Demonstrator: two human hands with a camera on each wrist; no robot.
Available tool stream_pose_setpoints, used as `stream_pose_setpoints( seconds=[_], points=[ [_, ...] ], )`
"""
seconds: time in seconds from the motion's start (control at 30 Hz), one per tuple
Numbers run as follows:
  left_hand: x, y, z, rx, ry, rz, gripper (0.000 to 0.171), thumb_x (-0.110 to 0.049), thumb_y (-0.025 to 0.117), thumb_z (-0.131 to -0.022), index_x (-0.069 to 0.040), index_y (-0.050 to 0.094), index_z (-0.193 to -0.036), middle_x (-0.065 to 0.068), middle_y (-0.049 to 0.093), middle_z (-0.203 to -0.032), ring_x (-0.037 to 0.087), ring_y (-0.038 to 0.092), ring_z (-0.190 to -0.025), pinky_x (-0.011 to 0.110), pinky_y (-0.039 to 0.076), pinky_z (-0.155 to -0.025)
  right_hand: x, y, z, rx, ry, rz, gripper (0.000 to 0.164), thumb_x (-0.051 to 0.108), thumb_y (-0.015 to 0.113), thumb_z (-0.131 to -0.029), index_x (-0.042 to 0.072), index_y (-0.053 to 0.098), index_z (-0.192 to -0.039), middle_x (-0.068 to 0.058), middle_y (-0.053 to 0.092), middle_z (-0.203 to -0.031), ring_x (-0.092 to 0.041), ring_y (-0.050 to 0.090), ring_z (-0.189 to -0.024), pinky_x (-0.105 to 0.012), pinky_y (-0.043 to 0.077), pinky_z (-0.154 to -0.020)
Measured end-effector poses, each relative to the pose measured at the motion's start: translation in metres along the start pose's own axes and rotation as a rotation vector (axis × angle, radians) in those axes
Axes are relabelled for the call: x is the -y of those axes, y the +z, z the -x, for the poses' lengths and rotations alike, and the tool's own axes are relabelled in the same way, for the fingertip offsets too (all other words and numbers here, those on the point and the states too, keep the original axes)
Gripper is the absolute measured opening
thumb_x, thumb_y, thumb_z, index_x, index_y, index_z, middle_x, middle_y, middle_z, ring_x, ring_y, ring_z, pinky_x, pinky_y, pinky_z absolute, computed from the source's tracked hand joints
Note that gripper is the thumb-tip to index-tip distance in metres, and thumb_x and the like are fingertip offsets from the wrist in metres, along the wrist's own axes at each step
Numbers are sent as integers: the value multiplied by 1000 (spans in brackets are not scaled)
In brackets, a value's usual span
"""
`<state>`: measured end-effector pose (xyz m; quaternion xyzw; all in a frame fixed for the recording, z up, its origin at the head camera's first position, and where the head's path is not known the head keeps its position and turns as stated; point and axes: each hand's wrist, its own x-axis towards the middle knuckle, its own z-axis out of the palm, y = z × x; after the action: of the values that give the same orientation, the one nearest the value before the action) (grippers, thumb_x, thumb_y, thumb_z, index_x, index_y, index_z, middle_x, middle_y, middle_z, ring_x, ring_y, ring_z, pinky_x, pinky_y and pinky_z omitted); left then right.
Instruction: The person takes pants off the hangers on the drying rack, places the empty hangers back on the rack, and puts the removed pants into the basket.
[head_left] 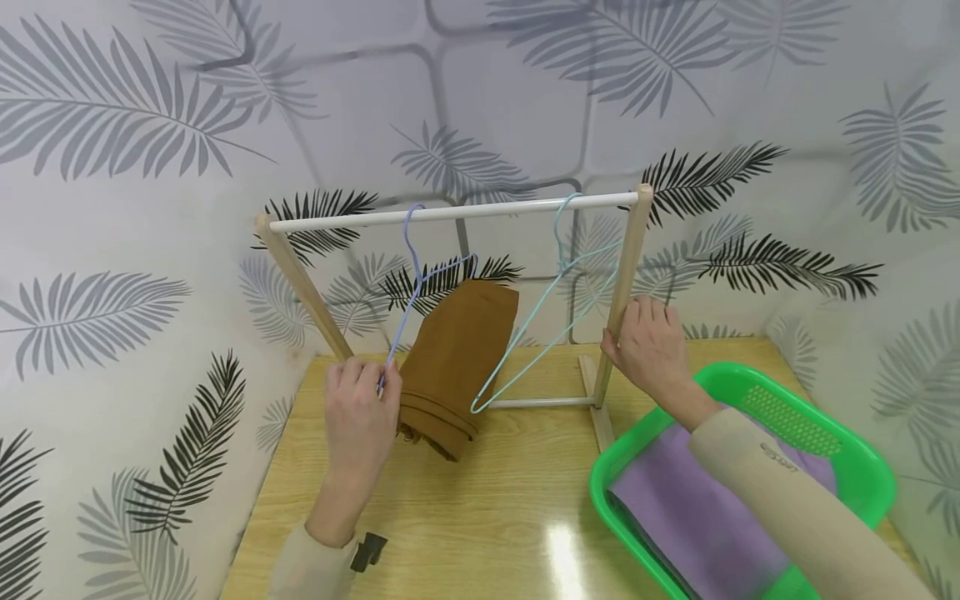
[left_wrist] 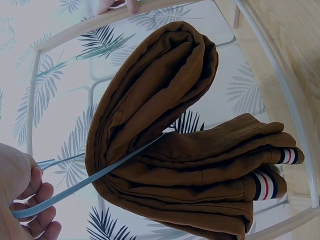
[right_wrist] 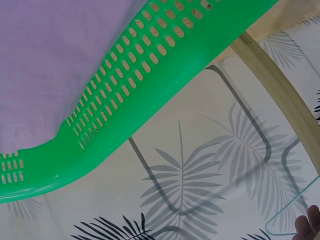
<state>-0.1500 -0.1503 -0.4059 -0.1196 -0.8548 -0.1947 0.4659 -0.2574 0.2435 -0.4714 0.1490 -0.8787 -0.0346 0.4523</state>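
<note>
Here, left hand [head_left: 360, 412] pinching the blue hanger [head_left: 408, 287] under brown trousers [head_left: 457, 362], right hand [head_left: 651, 346] wrapped around the rack post [head_left: 621, 292].

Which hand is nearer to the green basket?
Right. The right hand grips the rack's wooden post, just behind the green basket; the left hand pinches the purple hanger, beside the brown garment.

You see a glossy wooden table [head_left: 480, 517], a matt wooden rack [head_left: 626, 275], a perforated shiny plastic basket [head_left: 862, 467], and soft brown cloth [head_left: 457, 358].
</note>
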Motion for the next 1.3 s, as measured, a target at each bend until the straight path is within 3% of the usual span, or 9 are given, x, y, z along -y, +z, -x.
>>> stream_pose_setpoints(
  seconds=[0.7, 1.03, 1.3],
  points=[
    [-3, -6, -7, -14, 18, -14, 23, -2, 69, -95, 3, 63, -73, 17, 64, -73, 37, 52, -76, 45, 42, -74, -1, 1, 0, -11, 0, -4, 43, 30, 76, -85, -8, 56, -92, -22, 62, -83, -40, 58, -70, -43, 42, -60],
    [-3, -9, -12, -4, 27, -29, 23, -3, 69, -95, 4, 65, -74, 18, 65, -73, 37, 50, -76, 45, 40, -75, -1, 1, 0, 39, 9, -8, 43, 34, 70, -89, -8, 58, -94, -23, 63, -87, -41, 59, -74, -46, 44, -63],
    [-4, -12, -15, -7, 23, -10, 21, -2, 70, -94, 4, 66, -74, 18, 66, -74, 36, 51, -77, 44, 39, -75, 0, 1, 0, -5, -6, -16, 43, 30, 75, -85, -8, 57, -93, -23, 62, -84, -41, 58, -71, -44, 43, -61]
  ],
)
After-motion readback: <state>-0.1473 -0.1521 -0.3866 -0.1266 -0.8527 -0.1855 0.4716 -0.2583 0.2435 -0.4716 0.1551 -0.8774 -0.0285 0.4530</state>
